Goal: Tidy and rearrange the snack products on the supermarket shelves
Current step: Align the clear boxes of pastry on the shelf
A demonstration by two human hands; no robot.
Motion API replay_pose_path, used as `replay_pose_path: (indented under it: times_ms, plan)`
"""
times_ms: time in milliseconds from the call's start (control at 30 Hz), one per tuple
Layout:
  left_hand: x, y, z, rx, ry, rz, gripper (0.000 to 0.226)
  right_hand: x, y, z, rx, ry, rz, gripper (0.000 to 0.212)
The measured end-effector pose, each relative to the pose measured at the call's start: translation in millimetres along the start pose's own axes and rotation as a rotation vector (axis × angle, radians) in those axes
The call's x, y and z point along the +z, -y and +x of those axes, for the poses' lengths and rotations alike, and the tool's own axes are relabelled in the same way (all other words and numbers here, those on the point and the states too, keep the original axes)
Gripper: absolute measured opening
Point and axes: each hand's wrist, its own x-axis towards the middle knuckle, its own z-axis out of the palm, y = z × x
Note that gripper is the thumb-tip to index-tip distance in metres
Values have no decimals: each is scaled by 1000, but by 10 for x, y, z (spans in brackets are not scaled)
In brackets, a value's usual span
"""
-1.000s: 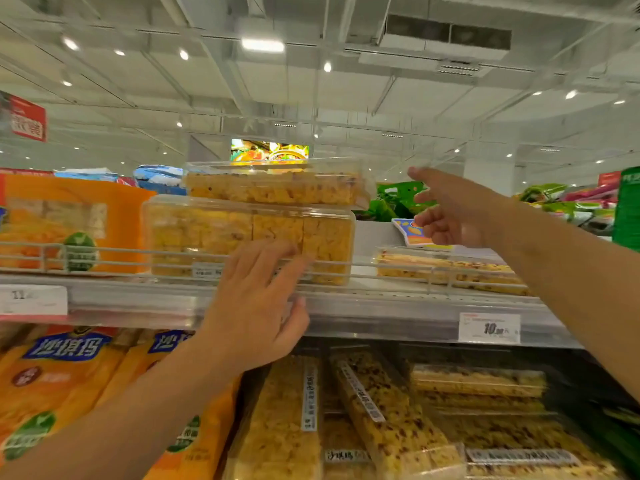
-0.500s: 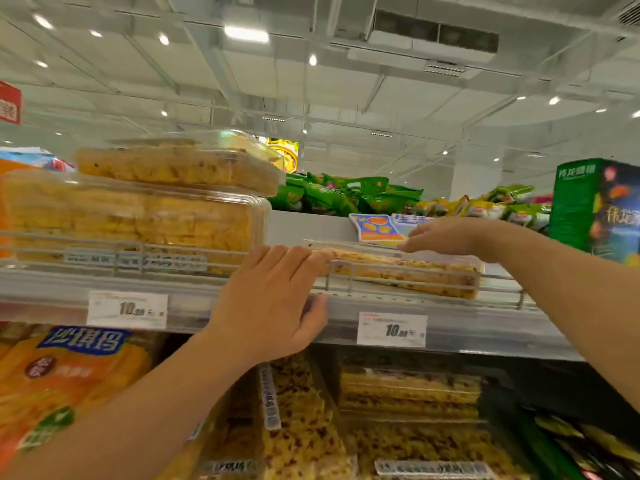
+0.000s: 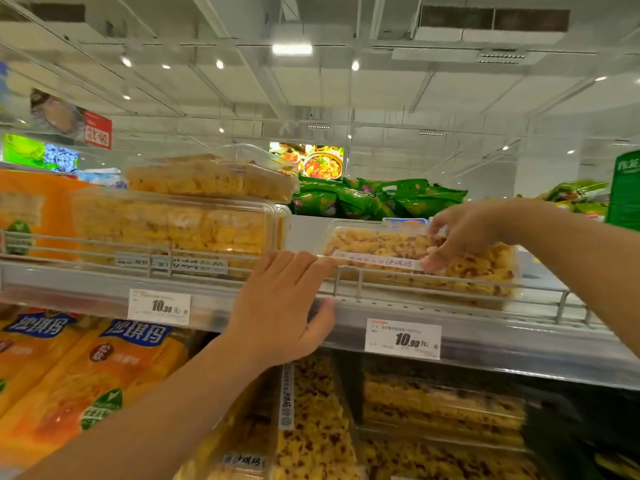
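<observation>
At the centre right of the frame, the right hand (image 3: 460, 237) is pinching a clear snack box (image 3: 398, 258) lying on the top shelf (image 3: 450, 337) behind its wire rail (image 3: 450, 282). The left hand (image 3: 284, 306) is resting flat-fingered on the rail, gripping nothing. The box probably needs sliding squarely forward, without snagging the rail. Its back edge is hidden, and its label is too blurred to read.
</observation>
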Motion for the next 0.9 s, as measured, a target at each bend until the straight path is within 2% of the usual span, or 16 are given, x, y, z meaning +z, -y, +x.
replay_pose_path:
  times_ms: [133, 267, 467, 700, 900]
  plan:
    - [21, 13, -2, -2, -30, -1, 43, 53, 81, -36, -81, -221, -99, 98]
    - [53, 27, -5, 12, -60, -2, 42, 118, 73, -110, -116, -312, -95, 88]
    - [77, 44, -11, 23, -80, 0, 43, 366, 146, -119, -228, -612, -293, 85]
    - [79, 62, -19, 43, -86, -11, 45, 448, 263, -51, -245, -706, -325, 88]
    - [97, 75, -20, 52, -110, -16, 44, 413, 272, -73, -240, -660, -264, 98]
